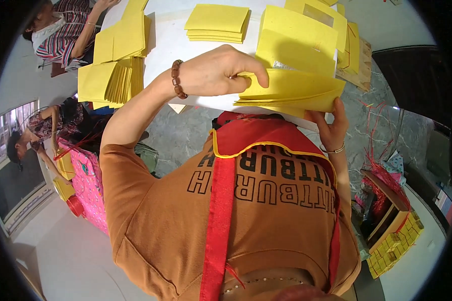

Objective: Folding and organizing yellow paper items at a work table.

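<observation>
A folded bundle of yellow paper (291, 88) lies at the table's near edge, its layers slightly fanned along the near side. Curled over its left end is my left hand (223, 72), thumb and forefinger gripping the sheets. My right hand (331, 125) holds the right corner from the near side, its fingertips partly behind the paper. Just beyond the bundle is a larger stack of flat yellow paper (299, 35), with a small silvery patch showing at its near edge.
On the white table (168, 45) sit a neat yellow pile (218, 20) and tall folded stacks (118, 40) at left. Two other people (68, 30) work at left, one beside a pink patterned cloth (88, 175). A wooden rack with red strings (386, 205) stands at right.
</observation>
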{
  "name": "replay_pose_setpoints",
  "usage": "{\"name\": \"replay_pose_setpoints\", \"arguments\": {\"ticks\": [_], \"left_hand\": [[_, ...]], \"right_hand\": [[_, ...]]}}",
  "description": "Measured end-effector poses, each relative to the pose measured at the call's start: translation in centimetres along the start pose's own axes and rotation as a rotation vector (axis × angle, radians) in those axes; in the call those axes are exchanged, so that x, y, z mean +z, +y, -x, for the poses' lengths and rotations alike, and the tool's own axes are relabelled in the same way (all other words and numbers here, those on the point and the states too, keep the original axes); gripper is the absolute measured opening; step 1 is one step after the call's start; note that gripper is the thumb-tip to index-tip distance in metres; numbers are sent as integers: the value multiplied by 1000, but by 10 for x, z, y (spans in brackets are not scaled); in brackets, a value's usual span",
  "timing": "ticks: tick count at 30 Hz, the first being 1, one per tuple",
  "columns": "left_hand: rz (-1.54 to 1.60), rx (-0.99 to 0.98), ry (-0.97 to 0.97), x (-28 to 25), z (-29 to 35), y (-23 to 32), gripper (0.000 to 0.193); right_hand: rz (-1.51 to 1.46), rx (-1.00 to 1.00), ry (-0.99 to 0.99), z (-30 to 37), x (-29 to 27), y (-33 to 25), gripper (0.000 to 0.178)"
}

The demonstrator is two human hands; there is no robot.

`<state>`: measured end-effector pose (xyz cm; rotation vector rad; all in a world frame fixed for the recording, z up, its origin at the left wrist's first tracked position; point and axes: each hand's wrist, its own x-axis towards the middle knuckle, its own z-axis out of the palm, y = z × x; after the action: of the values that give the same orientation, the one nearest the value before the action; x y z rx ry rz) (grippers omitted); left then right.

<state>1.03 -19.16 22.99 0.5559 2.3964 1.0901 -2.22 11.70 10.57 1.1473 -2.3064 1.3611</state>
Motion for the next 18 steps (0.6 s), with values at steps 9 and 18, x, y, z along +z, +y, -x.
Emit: {"name": "replay_pose_setpoints", "arguments": {"ticks": [9,18], "left_hand": [[284,13,149,-1,4,5,20],[92,9,-16,-11,11,9,23]], "right_hand": [[-16,35,32,-2,0,-3,63],[-26,65,29,0,1,-2,62]]}}
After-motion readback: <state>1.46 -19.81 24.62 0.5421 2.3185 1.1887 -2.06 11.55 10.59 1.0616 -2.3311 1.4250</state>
